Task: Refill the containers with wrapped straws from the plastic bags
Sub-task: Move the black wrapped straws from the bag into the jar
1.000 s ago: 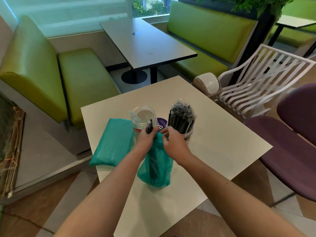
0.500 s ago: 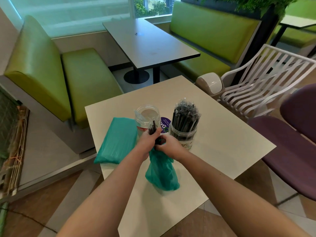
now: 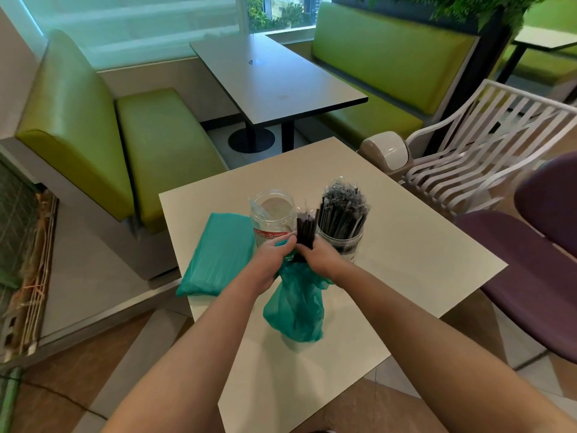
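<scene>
Head view: white table [image 3: 421, 260], green benches [image 3: 162, 145], white slatted chair [image 3: 487, 145].

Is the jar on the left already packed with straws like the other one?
No. The left jar looks nearly empty, while the right jar is crammed with black wrapped straws.

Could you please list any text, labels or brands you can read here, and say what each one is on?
None can be read for certain.
Near-empty jar: red label with white lettering, too blurred to read.
Full jar: dark print low on its side, mostly hidden behind the right hand, unreadable.
</scene>
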Demonstrator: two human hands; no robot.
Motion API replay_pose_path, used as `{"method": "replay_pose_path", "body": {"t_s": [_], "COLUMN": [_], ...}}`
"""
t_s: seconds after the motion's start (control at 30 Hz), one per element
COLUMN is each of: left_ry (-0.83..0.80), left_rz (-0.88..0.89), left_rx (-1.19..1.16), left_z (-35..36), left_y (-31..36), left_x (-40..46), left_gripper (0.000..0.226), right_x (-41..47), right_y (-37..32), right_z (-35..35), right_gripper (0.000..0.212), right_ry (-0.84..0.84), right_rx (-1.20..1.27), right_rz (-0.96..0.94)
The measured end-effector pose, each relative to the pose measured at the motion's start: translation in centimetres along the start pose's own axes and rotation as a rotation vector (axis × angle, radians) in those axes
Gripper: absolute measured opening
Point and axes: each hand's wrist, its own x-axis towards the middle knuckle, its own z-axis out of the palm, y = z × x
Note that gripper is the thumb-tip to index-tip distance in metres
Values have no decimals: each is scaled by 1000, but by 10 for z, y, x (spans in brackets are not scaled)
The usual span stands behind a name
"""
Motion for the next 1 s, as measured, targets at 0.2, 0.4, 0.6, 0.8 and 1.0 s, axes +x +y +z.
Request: {"method": "replay_pose_path", "body": {"t_s": [0.2,0.4,0.6,0.8,1.0], "left_ry": [29,66,72,92,139], "left_rz": [67,125,139,212,186], "left_rx": [249,301,343,500,807], "left_z": [8,18,28,36,41], "left_y": [0,4,8,13,11], "left_x": [-2,-1,2,13,34], "left_gripper": [43,44,36,34,27], "right_x": [-2,-4,-1,-2,-13], "right_y": [6,8,4,-20,-54], "right_z": [-11,-18,-32,-62,-101], "right_gripper": [33,31,24,21,22], "right_ry": [56,32,112,270,398], "right_rx": [52,36,30,69,194], "right_rz": [-34,-31,-39,-140,-276]}}
